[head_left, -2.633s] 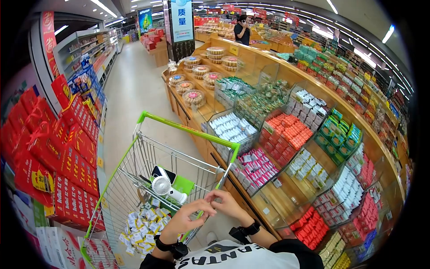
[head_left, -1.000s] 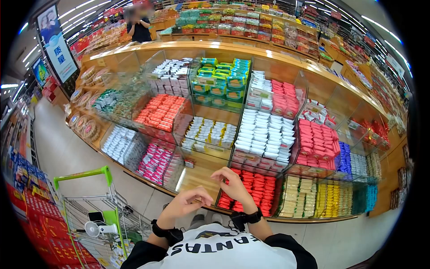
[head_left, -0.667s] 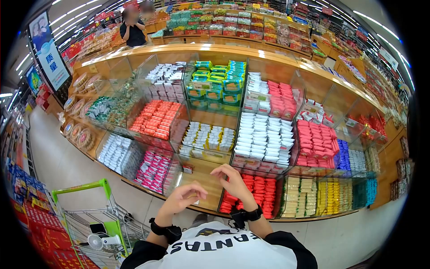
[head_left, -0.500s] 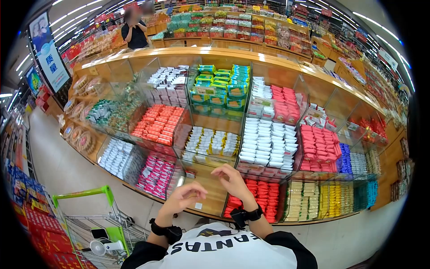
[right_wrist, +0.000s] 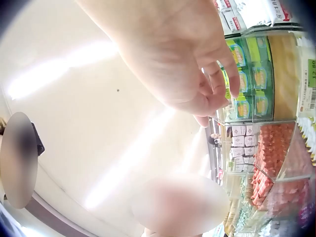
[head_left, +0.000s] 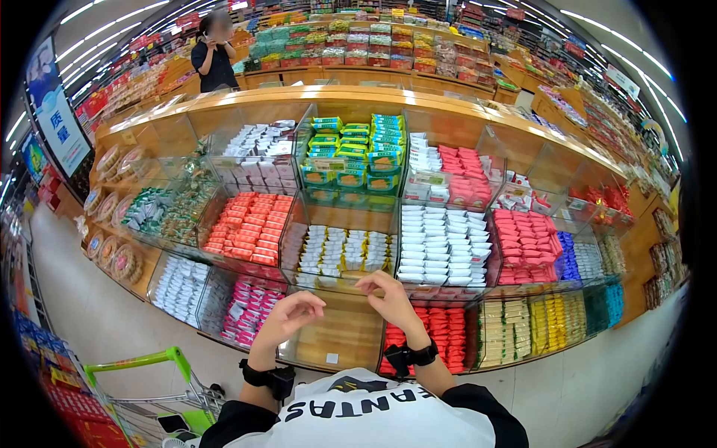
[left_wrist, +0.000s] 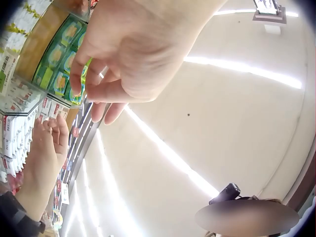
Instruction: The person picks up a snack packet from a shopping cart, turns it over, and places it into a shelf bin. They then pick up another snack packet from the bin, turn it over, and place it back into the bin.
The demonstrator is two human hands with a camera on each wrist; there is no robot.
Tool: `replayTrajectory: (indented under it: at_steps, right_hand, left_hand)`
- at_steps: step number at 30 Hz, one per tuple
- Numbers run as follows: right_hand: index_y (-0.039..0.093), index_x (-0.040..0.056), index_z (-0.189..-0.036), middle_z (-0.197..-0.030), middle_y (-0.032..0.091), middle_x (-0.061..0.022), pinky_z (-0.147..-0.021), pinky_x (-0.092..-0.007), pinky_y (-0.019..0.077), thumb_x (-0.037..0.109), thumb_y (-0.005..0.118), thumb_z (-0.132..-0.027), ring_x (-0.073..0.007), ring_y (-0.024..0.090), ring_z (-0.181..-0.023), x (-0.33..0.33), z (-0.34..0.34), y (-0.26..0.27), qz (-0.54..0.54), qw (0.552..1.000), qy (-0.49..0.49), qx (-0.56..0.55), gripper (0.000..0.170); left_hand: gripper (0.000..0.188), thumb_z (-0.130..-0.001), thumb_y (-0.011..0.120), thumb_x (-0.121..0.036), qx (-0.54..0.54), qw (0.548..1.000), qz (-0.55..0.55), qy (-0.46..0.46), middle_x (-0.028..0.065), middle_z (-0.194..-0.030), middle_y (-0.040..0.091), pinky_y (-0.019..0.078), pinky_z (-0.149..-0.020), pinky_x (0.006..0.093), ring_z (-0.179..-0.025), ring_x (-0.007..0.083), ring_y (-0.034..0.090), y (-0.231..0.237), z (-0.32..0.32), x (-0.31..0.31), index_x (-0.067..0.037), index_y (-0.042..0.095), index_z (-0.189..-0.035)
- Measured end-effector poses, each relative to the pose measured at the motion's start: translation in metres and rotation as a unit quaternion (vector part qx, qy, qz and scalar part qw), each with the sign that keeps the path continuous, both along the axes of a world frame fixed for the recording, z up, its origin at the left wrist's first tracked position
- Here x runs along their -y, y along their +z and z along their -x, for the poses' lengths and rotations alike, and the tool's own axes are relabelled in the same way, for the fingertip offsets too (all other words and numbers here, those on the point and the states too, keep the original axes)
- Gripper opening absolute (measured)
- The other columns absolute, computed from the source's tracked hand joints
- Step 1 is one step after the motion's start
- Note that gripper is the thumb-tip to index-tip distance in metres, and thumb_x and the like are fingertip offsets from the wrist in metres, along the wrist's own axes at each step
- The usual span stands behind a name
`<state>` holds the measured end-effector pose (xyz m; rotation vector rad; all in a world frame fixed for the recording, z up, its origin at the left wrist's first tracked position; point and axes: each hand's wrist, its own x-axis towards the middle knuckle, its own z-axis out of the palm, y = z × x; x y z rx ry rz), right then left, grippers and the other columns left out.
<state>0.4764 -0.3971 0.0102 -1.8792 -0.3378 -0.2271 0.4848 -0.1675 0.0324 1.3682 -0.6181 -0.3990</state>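
Observation:
My left hand [head_left: 290, 316] hovers in front of a bare wooden compartment [head_left: 343, 325] with a small white label on its floor. To its right, my right hand [head_left: 394, 305] hangs over the edge of red packets [head_left: 446, 328]. The fingers of both hands are loosely bent with nothing between them, as both wrist views show too. Just beyond the hands lie white-and-yellow packets [head_left: 345, 249] in a clear-walled bin. White packets [head_left: 441, 243] fill the bin beyond my right hand, and pink-and-white packets [head_left: 250, 310] lie left of my left hand. Green packs [right_wrist: 242, 79] appear behind my right fingers.
Clear dividers separate the bins of the wooden display [head_left: 388, 95]. Orange packets [head_left: 249, 228] and round tubs [head_left: 125, 263] stand to the left. A shopping cart with a green handle [head_left: 131, 364] is at lower left. Across the display stands a person [head_left: 214, 60] with a raised hand.
The view has turned right from the aisle and cart to the display, and I stand closer to it. The hands, once nearly touching, are now apart; the cart has shifted toward the lower left.

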Motion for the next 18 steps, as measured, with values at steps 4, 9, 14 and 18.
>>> replayTrajectory:
  at_steps: [4, 9, 14, 18]
  right_hand:
    - [0.055, 0.0009, -0.086, -0.079, 0.052, -0.0064, -0.069, -0.0245, 0.0424, -0.010, 0.047, -0.063, -0.0156, 0.052, -0.074, 0.004, -0.007, -0.001, 0.017, 1.000, -0.016, 0.013, 0.027]
    - [0.055, 0.0032, -0.086, -0.073, 0.051, -0.0064, -0.067, -0.0254, 0.0419, -0.011, 0.047, -0.063, -0.0173, 0.051, -0.072, 0.012, -0.018, 0.006, 0.033, 0.997, -0.055, 0.038, 0.028]
    - [0.056, 0.0036, -0.083, -0.070, 0.050, -0.0058, -0.064, -0.0259, 0.0408, -0.009, 0.046, -0.064, -0.0176, 0.049, -0.069, 0.022, -0.040, 0.010, 0.036, 0.993, -0.092, 0.066, 0.025]
    - [0.056, 0.0048, -0.081, -0.069, 0.051, -0.0050, -0.061, -0.0262, 0.0398, -0.008, 0.046, -0.065, -0.0172, 0.047, -0.065, 0.025, -0.061, 0.016, 0.043, 0.989, -0.112, 0.090, 0.023]
  left_hand:
    - [0.025, -0.072, 0.049, 0.006, -0.012, 1.000, -0.002, -0.016, 0.0048, -0.085, 0.052, 0.0378, -0.071, 0.0227, -0.080, 0.0113, 0.049, 0.000, -0.014, 0.004, 0.000, 0.052, -0.096]
    - [0.025, -0.073, 0.048, 0.006, -0.009, 0.999, 0.002, -0.048, 0.0045, -0.085, 0.051, 0.0383, -0.071, 0.0217, -0.080, 0.0102, 0.049, -0.004, -0.039, 0.007, 0.000, 0.051, -0.097]
    - [0.020, -0.076, 0.050, 0.001, 0.011, 0.999, -0.003, -0.030, 0.0029, -0.084, 0.052, 0.0391, -0.074, 0.0229, -0.081, 0.0098, 0.048, -0.006, -0.070, 0.012, -0.001, 0.052, -0.095]
    - [0.021, -0.075, 0.050, 0.000, 0.024, 0.998, -0.030, -0.045, 0.0021, -0.083, 0.052, 0.0389, -0.073, 0.0232, -0.080, 0.0092, 0.048, -0.014, -0.106, 0.020, -0.002, 0.053, -0.095]
